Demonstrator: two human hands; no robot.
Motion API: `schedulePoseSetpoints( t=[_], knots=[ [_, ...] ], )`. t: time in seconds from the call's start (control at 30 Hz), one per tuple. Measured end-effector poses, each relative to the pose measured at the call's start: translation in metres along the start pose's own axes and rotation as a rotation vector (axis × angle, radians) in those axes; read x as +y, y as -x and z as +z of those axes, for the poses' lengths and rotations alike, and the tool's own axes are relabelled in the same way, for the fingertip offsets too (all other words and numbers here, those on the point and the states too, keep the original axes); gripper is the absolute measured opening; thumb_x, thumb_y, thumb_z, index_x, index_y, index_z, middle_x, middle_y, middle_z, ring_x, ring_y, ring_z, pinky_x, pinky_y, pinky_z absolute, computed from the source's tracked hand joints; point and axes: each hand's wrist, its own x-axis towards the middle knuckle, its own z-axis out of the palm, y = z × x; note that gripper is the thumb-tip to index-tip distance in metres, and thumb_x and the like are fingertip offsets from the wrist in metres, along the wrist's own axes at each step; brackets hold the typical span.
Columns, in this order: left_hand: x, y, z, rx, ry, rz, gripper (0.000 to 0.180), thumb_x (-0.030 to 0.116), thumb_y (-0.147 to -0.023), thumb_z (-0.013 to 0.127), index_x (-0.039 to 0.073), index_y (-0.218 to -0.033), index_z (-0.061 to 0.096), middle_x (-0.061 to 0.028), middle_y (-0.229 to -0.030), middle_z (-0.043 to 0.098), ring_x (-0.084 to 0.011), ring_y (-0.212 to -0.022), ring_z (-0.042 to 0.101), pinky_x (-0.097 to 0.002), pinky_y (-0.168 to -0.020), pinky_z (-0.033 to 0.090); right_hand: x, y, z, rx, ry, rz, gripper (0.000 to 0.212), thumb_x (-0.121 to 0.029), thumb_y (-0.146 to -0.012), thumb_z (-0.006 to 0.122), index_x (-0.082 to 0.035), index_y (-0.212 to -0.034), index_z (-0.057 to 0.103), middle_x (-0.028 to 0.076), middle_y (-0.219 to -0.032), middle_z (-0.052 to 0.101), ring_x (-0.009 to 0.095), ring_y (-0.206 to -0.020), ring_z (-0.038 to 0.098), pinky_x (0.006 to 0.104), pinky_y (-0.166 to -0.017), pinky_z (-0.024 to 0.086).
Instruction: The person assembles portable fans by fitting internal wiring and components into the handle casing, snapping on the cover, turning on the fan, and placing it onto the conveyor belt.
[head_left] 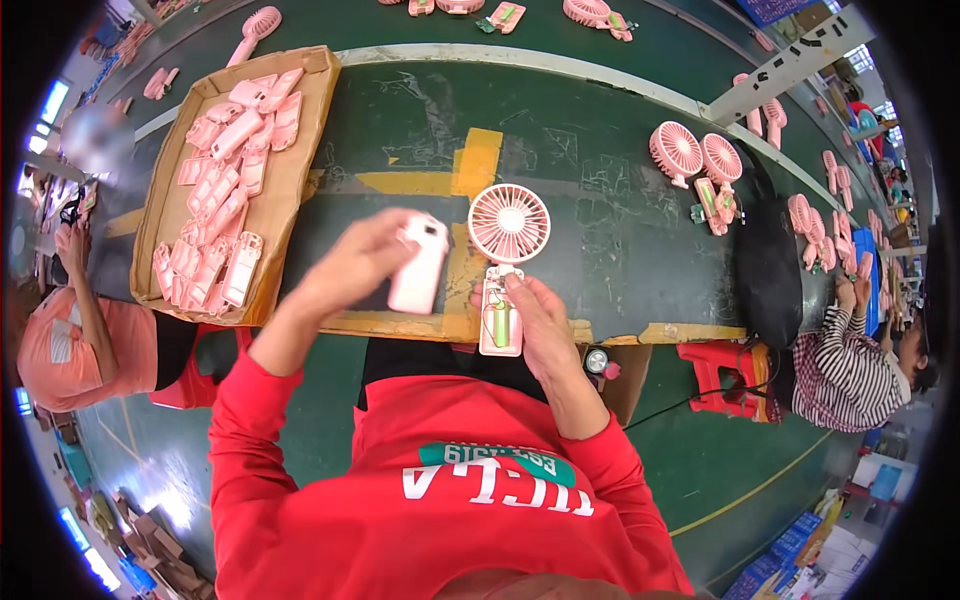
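My right hand point(545, 325) grips a pink handheld fan point(510, 225) by its handle, thumb on the upper part. The handle's back is off, so a green battery point(502, 325) and thin wires show inside. To the left, my left hand point(365, 258) holds a pink handle cover point(420, 265) near its top, above the table edge and apart from the fan. A small dark opening shows near the cover's upper end. The left hand is slightly blurred, and its lower fingers are hidden.
A cardboard tray point(318, 110) of pink covers stands at left. Two pink fans point(677, 152) with opened handles lie at right. More fans lie on the belt point(400, 28) behind a pale rail. A metal post point(790, 62) rises at far right. Co-workers sit on both sides.
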Motion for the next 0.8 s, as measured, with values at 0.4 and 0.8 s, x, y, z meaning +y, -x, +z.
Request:
schedulePoseSetpoints(
  t=[0.4, 0.8],
  knots=[
    [0.002, 0.037, 0.09, 0.345, -0.638, 0.331, 0.02, 0.012, -0.076, 0.069, 0.001, -0.089, 0.059, -0.0134, -0.081, 0.06, -0.032, -0.076, 0.059, -0.0395, -0.065, 0.048, 0.006, -0.001, -0.003, -0.01, -0.057, -0.01, 0.027, -0.022, -0.096, 0.048, 0.002, -0.107, 0.053, 0.012, -0.096, 0.064, 0.016, -0.085, 0.064, 0.0264, -0.074, 0.053],
    [0.013, 0.03, 0.082, 0.463, -0.817, 0.529, 0.024, 0.006, -0.074, 0.069, 0.0, -0.096, 0.062, -0.0142, -0.088, 0.061, -0.0303, -0.078, 0.06, -0.0369, -0.069, 0.049, 0.003, 0.0, -0.004, -0.011, -0.053, -0.009, 0.028, -0.023, -0.096, 0.048, 0.002, -0.109, 0.054, 0.009, -0.095, 0.063, 0.012, -0.083, 0.062, 0.0254, -0.071, 0.052]
  ],
)
